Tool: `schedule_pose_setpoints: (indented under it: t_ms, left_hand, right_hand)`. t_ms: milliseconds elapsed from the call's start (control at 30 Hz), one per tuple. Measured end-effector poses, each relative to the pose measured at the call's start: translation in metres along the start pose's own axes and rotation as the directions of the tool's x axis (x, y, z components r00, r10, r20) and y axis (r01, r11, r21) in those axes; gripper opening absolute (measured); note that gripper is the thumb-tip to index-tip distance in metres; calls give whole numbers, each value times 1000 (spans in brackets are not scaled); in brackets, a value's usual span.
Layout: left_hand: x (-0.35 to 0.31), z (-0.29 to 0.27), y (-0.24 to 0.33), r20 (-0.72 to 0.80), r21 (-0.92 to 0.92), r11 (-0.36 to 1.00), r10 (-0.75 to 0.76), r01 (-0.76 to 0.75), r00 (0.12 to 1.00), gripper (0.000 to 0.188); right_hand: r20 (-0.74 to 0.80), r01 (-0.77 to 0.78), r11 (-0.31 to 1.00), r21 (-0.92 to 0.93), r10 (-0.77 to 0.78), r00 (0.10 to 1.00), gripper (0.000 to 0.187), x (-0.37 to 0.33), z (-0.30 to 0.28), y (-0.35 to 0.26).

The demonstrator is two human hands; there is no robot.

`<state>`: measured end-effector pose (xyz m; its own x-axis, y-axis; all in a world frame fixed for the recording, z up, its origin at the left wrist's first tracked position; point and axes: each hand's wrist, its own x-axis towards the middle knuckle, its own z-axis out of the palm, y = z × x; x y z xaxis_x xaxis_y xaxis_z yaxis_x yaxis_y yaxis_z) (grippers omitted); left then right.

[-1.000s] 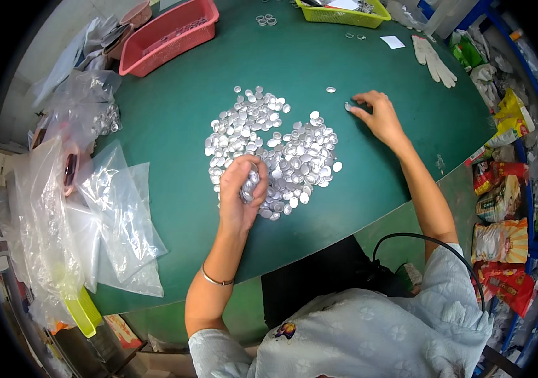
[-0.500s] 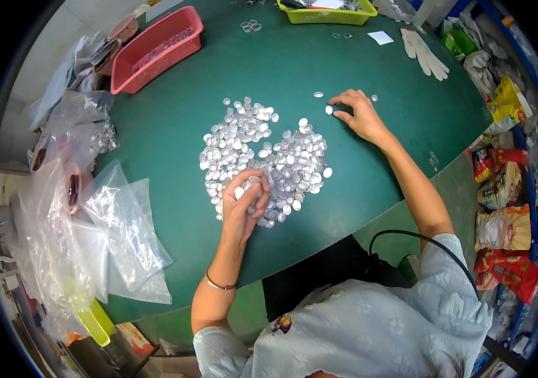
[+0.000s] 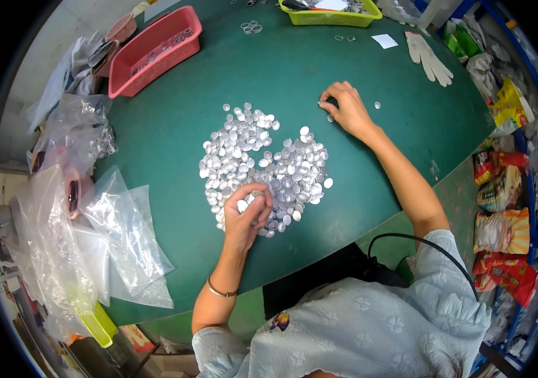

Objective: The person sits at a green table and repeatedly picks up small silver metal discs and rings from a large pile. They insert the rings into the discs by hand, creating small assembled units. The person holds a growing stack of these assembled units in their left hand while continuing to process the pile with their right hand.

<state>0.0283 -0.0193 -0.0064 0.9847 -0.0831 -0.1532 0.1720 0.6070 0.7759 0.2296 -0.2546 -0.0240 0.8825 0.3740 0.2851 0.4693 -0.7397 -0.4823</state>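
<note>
Fingers of left hand (image 3: 248, 211) curled together over several small silver discs, gathered at near edge of disc pile (image 3: 262, 164). Fingers of right hand (image 3: 346, 108) bent, tips pressed down on green table (image 3: 174, 132) among a few loose discs (image 3: 377, 105) lying apart from pile, to its far right; whether a disc sits under those tips cannot be told. Pile spread flat at centre of table, between both hands. Thin bracelet (image 3: 221, 291) on left wrist. Clear plastic bags (image 3: 124, 239) heaped at left edge of table. Red basket (image 3: 155, 49) at far left, yellow-green tray (image 3: 325, 12) at far edge, white glove (image 3: 429, 55) at far right. Black cable (image 3: 407, 242) beside right elbow.
</note>
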Motion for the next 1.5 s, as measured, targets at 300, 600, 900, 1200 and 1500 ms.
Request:
schedule_pose_setpoints:
  t_ms: [300, 600, 900, 1200, 1500]
  left_hand:
    - [3, 20, 6, -127, 2, 999, -33, 34, 991, 16]
    - [16, 92, 50, -111, 91, 992, -72, 83, 991, 16]
    - [23, 111, 70, -157, 8, 996, 88, -88, 984, 14]
    - [15, 117, 84, -179, -60, 982, 165, -178, 970, 12]
    - [1, 118, 93, -120, -40, 979, 193, -199, 974, 10]
  right_hand:
    - [314, -356, 551, 754, 174, 933, 17, -10, -47, -47]
    - [330, -187, 547, 816, -174, 928, 12, -32, -100, -132]
    - [227, -148, 489, 860, -105, 968, 16, -19, -109, -154]
    - [33, 123, 661, 740, -219, 975, 16, -15, -111, -167]
    - [-5, 128, 507, 852, -237, 971, 14, -15, -111, -182]
